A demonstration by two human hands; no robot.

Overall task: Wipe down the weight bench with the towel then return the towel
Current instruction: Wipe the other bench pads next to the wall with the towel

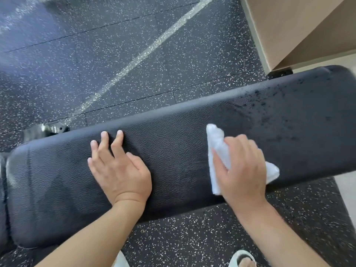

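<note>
A long black padded weight bench [173,143] runs across the view from lower left to upper right. Its right part is speckled with dark wet droplets [285,112]. My left hand [119,168] lies flat on the pad's middle with fingers spread and straight. My right hand [242,168] grips a bunched white towel [217,145] and presses it on the pad near the front edge, just left of the wet patch. Part of the towel is hidden under the hand.
Black rubber floor [115,54] with white flecks surrounds the bench. A tan wooden box or plinth [300,29] stands at the upper right, close behind the bench end. A metal bench foot [48,130] shows at left. My sandalled foot [242,259] is below.
</note>
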